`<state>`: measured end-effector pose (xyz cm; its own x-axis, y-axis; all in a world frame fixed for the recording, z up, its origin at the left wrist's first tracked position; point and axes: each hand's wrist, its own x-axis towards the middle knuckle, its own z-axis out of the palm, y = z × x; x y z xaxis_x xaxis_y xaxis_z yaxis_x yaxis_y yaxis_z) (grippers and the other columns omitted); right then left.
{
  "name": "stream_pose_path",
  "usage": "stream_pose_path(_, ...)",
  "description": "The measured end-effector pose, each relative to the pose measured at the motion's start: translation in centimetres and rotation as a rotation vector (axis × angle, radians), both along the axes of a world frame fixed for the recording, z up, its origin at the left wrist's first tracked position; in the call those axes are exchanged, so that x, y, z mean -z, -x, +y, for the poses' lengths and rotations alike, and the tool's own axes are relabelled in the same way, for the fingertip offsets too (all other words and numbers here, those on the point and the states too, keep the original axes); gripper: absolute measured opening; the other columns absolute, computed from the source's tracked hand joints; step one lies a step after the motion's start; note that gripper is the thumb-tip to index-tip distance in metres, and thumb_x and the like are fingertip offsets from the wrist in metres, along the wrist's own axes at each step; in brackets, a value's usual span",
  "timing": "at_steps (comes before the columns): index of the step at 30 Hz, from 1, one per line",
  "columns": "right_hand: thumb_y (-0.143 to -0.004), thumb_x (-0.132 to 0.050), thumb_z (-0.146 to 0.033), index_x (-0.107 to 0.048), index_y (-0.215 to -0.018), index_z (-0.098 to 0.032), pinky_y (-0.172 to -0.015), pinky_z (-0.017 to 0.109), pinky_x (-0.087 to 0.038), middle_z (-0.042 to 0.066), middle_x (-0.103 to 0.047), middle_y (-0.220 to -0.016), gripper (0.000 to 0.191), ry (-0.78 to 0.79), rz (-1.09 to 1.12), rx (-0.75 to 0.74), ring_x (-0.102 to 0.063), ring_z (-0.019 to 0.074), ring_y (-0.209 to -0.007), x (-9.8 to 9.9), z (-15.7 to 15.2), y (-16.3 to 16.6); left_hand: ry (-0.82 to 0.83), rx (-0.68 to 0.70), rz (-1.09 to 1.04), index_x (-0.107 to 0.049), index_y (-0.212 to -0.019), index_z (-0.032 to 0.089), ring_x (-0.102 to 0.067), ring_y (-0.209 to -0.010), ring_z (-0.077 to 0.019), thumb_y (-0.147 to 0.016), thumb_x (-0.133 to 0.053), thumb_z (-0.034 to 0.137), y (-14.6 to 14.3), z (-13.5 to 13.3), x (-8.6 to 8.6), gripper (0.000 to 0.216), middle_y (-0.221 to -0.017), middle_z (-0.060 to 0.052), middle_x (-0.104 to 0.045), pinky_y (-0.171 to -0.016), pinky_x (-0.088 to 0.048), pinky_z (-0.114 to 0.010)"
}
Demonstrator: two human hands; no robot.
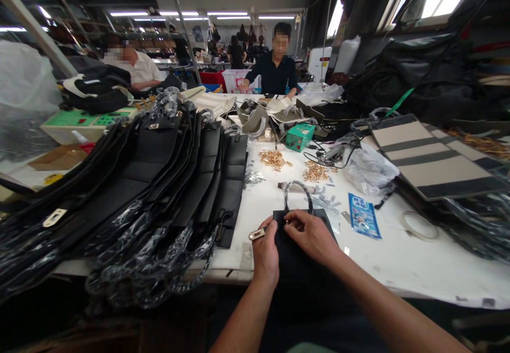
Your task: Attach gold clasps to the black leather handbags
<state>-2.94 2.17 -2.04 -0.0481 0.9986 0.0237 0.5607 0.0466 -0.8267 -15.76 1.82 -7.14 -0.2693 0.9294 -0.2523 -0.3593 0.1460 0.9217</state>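
Observation:
My left hand [266, 252] is closed on the edge of a black handbag panel [292, 255], thumb on top. Beside that thumb a gold clasp plate with a slot [257, 233] sticks out to the left. On the same panel, just below its plastic-wrapped loop handle [298, 187], my right hand [308, 231] pinches with thumb and forefinger. A small metal fitting [287, 222] glints at those fingertips, mostly hidden by them. The panel hangs over the table's front edge toward me.
Black bag panels with wrapped handles [159, 183] are heaped at left. Gold fittings [273, 159], metal strips [324, 201], a green box [299, 137] and a blue packet [364, 215] lie on the white table [398, 268]. Striped panels [434, 156] are right. A co-worker [277, 71] sits opposite.

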Motion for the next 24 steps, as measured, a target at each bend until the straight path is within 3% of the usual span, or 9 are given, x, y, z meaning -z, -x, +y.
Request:
stream_pose_path(9,-0.08,-0.058,-0.024,-0.069,-0.091,-0.023,-0.063,0.028,-0.044,-0.002,-0.067,-0.069,0.016,0.029,-0.088,-0.048,-0.061,0.0159,-0.064,-0.5,1.0,-0.1,-0.032,0.066,0.067,-0.075,-0.106,0.019,-0.063,-0.114,-0.0271,-0.082,-0.067,0.036,0.4,-0.2,-0.2,0.031,-0.113,-0.008,-0.074,-0.106,-0.042,-0.041)
stream_pose_path(15,-0.077,-0.06,-0.021,-0.059,-0.093,-0.023,-0.057,0.025,-0.04,-0.006,-0.063,-0.065,0.016,0.082,-0.009,-0.004,-0.058,0.0142,-0.059,-0.7,1.4,0.0,-0.076,0.122,0.147,-0.075,-0.109,0.022,-0.064,-0.113,-0.0263,-0.085,-0.065,0.037,0.6,-0.4,-0.2,0.029,-0.114,-0.007,-0.074,-0.104,-0.045,-0.04)
stream_pose_path(24,-0.073,-0.059,-0.011,-0.06,-0.085,-0.021,-0.056,0.023,-0.035,-0.005,-0.06,-0.061,0.016,0.021,-0.082,0.006,-0.053,0.012,-0.056,-0.5,2.0,0.8,-0.057,0.129,0.107,-0.076,-0.107,0.02,-0.062,-0.119,-0.0291,-0.081,-0.069,0.036,0.9,0.0,-0.1,0.031,-0.117,-0.009,-0.073,-0.11,-0.041,-0.042)
